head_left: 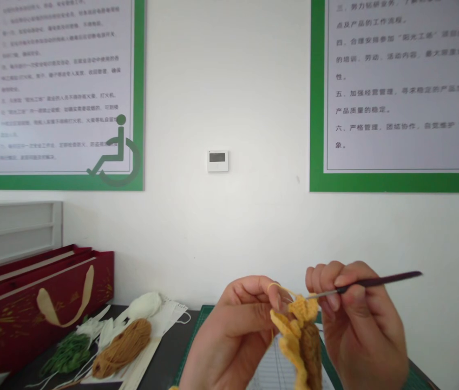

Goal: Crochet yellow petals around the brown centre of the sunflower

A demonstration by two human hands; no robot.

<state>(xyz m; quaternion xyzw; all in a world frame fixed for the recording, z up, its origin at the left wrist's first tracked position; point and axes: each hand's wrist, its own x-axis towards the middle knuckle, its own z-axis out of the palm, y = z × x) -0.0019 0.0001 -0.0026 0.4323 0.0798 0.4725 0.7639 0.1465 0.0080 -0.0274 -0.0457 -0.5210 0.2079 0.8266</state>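
Observation:
Between my hands hangs a crocheted piece in yellow yarn, with ruffled edges and a brown part below. My left hand pinches its left side, and a strand of yellow yarn loops over the index finger. In my right hand is a crochet hook with a dark handle, held almost level. Its metal shaft points left and meets the top of the yellow stitches; the very tip is hidden in them.
On the dark table at left lie a brown yarn skein, white yarn and green yarn. Dark red gift bags stand behind them. Under my hands are a printed sheet and a green mat. A white wall rises behind.

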